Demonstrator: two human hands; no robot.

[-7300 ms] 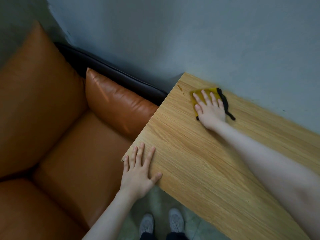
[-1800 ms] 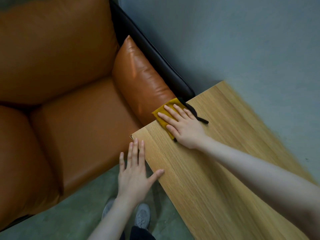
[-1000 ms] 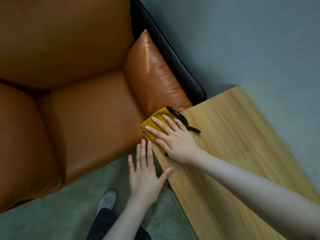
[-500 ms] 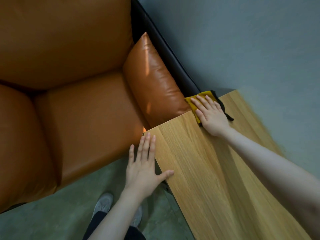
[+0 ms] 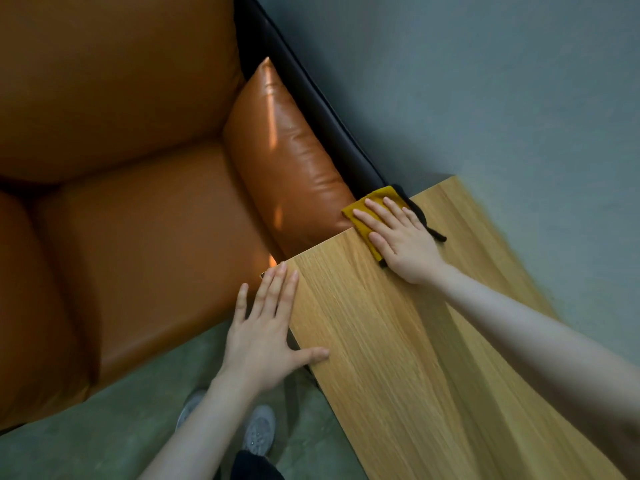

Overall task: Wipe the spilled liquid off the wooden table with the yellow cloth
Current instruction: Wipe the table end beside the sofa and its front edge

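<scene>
The yellow cloth (image 5: pixel 377 197), edged in black, lies at the far left end of the wooden table (image 5: pixel 415 358) and partly overhangs the edge toward the sofa. My right hand (image 5: pixel 401 237) presses flat on the cloth with straight, spread fingers. My left hand (image 5: pixel 270 327) rests flat at the table's near left corner, fingers straight, thumb on the wood. I can make out no liquid on the wood.
An orange leather sofa (image 5: pixel 131 220) with a cushion (image 5: pixel 287 161) stands right against the table's left end. A grey wall (image 5: pixel 485 81) runs along the table's far side. My grey shoes (image 5: pixel 258 431) stand on the green floor below.
My right hand and the cloth swept from the table's near left corner back to the far left end, and now sit slightly nearer along that edge. My left hand stays at the corner.
</scene>
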